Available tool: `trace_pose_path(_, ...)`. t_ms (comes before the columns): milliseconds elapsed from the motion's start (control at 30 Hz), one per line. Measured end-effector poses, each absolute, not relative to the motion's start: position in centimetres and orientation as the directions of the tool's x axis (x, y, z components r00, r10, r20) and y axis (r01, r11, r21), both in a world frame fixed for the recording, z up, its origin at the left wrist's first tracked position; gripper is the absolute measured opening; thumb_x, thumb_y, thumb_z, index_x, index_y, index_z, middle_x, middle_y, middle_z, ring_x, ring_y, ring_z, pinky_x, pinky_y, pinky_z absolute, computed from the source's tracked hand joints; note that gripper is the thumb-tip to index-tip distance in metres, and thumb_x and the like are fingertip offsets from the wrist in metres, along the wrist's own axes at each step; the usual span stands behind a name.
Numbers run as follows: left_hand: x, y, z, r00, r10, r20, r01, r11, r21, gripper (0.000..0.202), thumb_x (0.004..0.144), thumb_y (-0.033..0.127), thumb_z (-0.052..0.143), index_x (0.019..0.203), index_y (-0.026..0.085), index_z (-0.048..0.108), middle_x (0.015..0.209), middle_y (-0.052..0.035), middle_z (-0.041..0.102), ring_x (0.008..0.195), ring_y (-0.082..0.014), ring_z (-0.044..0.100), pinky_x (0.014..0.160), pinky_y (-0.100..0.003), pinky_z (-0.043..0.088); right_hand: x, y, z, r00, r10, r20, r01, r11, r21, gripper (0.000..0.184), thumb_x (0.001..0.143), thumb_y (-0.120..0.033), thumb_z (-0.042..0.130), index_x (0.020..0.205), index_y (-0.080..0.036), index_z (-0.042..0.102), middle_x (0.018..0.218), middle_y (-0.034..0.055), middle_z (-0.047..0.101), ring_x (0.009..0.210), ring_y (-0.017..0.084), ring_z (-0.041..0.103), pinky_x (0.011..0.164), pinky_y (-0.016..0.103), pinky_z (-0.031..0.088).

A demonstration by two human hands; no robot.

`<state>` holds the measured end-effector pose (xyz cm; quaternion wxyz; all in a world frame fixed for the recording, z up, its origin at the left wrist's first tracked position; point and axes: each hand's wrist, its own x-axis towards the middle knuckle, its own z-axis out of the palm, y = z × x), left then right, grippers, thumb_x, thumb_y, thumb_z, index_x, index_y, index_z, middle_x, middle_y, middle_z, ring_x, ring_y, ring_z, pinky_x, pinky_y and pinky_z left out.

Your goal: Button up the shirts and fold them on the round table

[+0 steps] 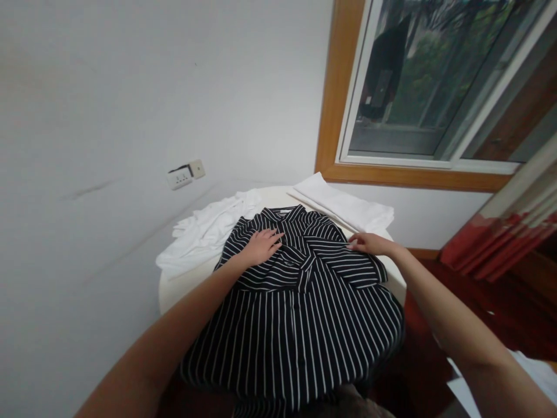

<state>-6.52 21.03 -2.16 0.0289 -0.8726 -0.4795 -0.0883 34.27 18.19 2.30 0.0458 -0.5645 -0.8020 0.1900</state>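
Note:
A black shirt with white stripes (322,313) lies front up, its collar toward the wall and both sleeves folded in across the chest. Its lower part hangs over the near edge of the round white table (174,293). My left hand (260,248) rests flat on the left side of the chest, fingers stretched and slightly apart. At the right side, my right hand (364,244) has its fingertips drawn together on the edge of the folded sleeve. The fabric between those fingers is too small to see clearly.
A crumpled white cloth (204,235) lies on the table's left, and a folded white cloth (343,203) at the back right. The wall with a socket (179,178) bounds the left. A window (418,87) and a red-and-white curtain (491,238) stand right.

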Motion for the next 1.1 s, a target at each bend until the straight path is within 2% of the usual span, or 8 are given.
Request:
trace_pose_path(167, -7.1, 19.7, -3.7, 0.475, 0.852, 0.223, 0.861, -0.501, 0.081, 0.056, 0.095, 0.056, 0.024, 0.14, 0.03, 0.043, 0.149, -0.0058, 0.038, 0.138, -0.0266, 0.031, 0.112, -0.051, 0.02, 35.0, 17.2, 2.6, -0.375, 0.917, -0.136, 0.872, 0.299, -0.388, 0.048, 0.079, -0.063, 0.052, 0.069, -0.017, 0.061, 0.065, 0.0026, 0.059, 0.064, 0.017, 0.051, 0.063, 0.028, 0.039)
trace_pose_path(367, -6.8, 19.4, -3.3, 0.471, 0.853, 0.225, 0.852, -0.505, 0.134, 0.056, 0.093, 0.058, 0.027, 0.138, 0.028, 0.046, 0.148, -0.0064, 0.039, 0.138, -0.0267, 0.031, 0.113, -0.05, 0.02, 32.8, 13.9, 8.2, -0.432, 0.896, -0.107, 0.677, 0.243, -0.694, 0.048, 0.079, -0.066, 0.05, 0.073, -0.019, 0.055, 0.066, -0.0015, 0.05, 0.065, 0.014, 0.046, 0.065, 0.027, 0.04)
trace_pose_path(600, -6.9, 19.7, -3.5, 0.454, 0.843, 0.288, 0.831, -0.517, 0.204, 0.054, 0.092, 0.054, 0.036, 0.135, 0.024, 0.049, 0.144, -0.0076, 0.045, 0.135, -0.0251, 0.035, 0.113, -0.048, 0.022, 22.8, 13.6, 10.1, -0.483, 0.873, 0.062, 0.38, 0.273, -0.884, 0.038, 0.084, -0.054, 0.057, 0.07, -0.019, 0.049, 0.066, -0.0036, 0.049, 0.064, 0.01, 0.049, 0.063, 0.022, 0.045)
trace_pose_path(700, -7.2, 20.0, -3.2, 0.414, 0.827, 0.381, 0.766, -0.543, 0.345, 0.05, 0.093, 0.05, 0.035, 0.13, 0.022, 0.053, 0.136, -0.0076, 0.054, 0.13, -0.0225, 0.042, 0.112, -0.045, 0.027, 17.4, 14.2, 8.5, -0.465, 0.885, 0.006, 0.208, 0.116, -0.971, 0.032, 0.088, -0.049, 0.053, 0.077, -0.019, 0.049, 0.069, -0.0024, 0.054, 0.064, 0.01, 0.057, 0.06, 0.022, 0.051)
trace_pose_path(800, -8.0, 20.4, -2.7, 0.282, 0.871, 0.402, 0.611, -0.486, 0.624, 0.053, 0.096, 0.047, 0.023, 0.13, 0.017, 0.051, 0.126, -0.0102, 0.061, 0.118, -0.0198, 0.054, 0.105, -0.04, 0.038, 14.1, 14.9, 6.9, -0.628, 0.772, -0.102, 0.088, -0.059, -0.994, 0.025, 0.094, -0.042, 0.047, 0.092, -0.018, 0.054, 0.086, 0.0042, 0.064, 0.078, 0.014, 0.066, 0.067, 0.028, 0.057)
trace_pose_path(867, -8.5, 20.5, -2.5, 0.207, 0.91, 0.36, 0.491, -0.415, 0.766, 0.058, 0.097, 0.048, 0.016, 0.131, 0.014, 0.047, 0.117, -0.0115, 0.066, 0.11, -0.0188, 0.06, 0.099, -0.038, 0.044, 13.7, 15.9, 6.1, -0.648, 0.752, -0.119, 0.114, -0.059, -0.992, 0.023, 0.095, -0.036, 0.045, 0.094, -0.016, 0.056, 0.091, 0.0068, 0.066, 0.083, 0.015, 0.067, 0.072, 0.029, 0.058)
trace_pose_path(967, -8.8, 20.5, -2.3, 0.197, 0.934, 0.298, 0.423, -0.356, 0.834, 0.062, 0.096, 0.051, 0.011, 0.125, 0.015, 0.053, 0.103, -0.0092, 0.071, 0.101, -0.0188, 0.063, 0.094, -0.037, 0.047, 15.6, 18.3, 5.4, -0.503, 0.858, -0.101, 0.306, 0.067, -0.95, 0.019, 0.096, -0.029, 0.045, 0.096, -0.015, 0.057, 0.092, 0.0077, 0.068, 0.083, 0.016, 0.068, 0.073, 0.029, 0.056)
trace_pose_path(1100, -8.4, 19.7, -1.5, 0.292, 0.893, 0.342, 0.551, -0.449, 0.703, 0.054, 0.092, 0.056, 0.03, 0.11, 0.018, 0.063, 0.089, -0.005, 0.069, 0.089, -0.019, 0.063, 0.089, -0.036, 0.046, 19.6, 21.2, 4.4, -0.103, 0.981, 0.164, 0.794, 0.18, -0.58, 0.021, 0.093, -0.023, 0.044, 0.104, -0.017, 0.062, 0.101, 0.0099, 0.067, 0.095, 0.02, 0.063, 0.086, 0.034, 0.049)
